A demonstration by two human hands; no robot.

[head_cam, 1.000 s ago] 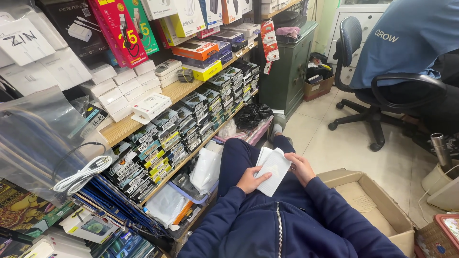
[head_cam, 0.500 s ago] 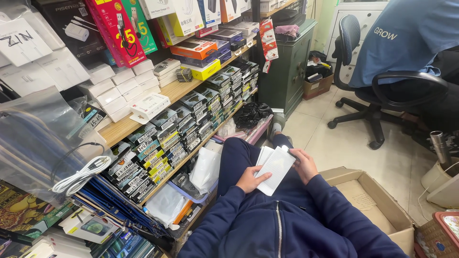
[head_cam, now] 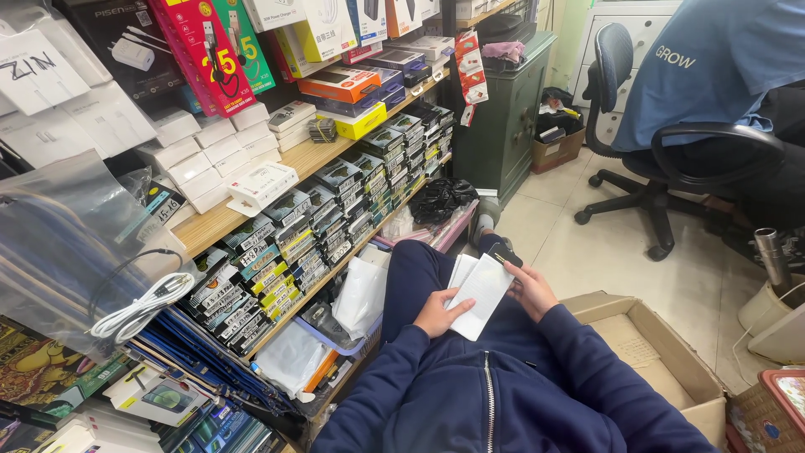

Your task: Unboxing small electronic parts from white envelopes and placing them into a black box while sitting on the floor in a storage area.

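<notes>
Since the earlier frames little has shifted: the white paper packets (head_cam: 480, 294) sit slightly more upright over the lap, and both hands keep their grip on them.

At the far left of the frame a clear plastic bag (head_cam: 71, 243) hangs with a coiled white cable (head_cam: 138, 309) in front of it. Right of that, wooden shelves (head_cam: 220, 225) run toward the upper middle, stacked with small white boxes (head_cam: 201, 151) above and rows of dark packaged goods (head_cam: 335, 214) below. A dark green cabinet (head_cam: 507, 117) stands at the shelf's end. The floor is pale tile (head_cam: 620, 260).

In the lower middle, the left hand (head_cam: 440, 312) pinches the lower left edge of the packets, thumb on top and fingers curled beneath. The packets are flat, plain white, long rectangles fanned a little, held just above the blue trousers. The right hand (head_cam: 528, 289) clasps their right edge, fingers wrapped behind.

To the lower right lies an open cardboard box (head_cam: 650, 352). At the upper right another person in a blue shirt (head_cam: 713, 67) sits on a black office chair (head_cam: 662, 176).
</notes>
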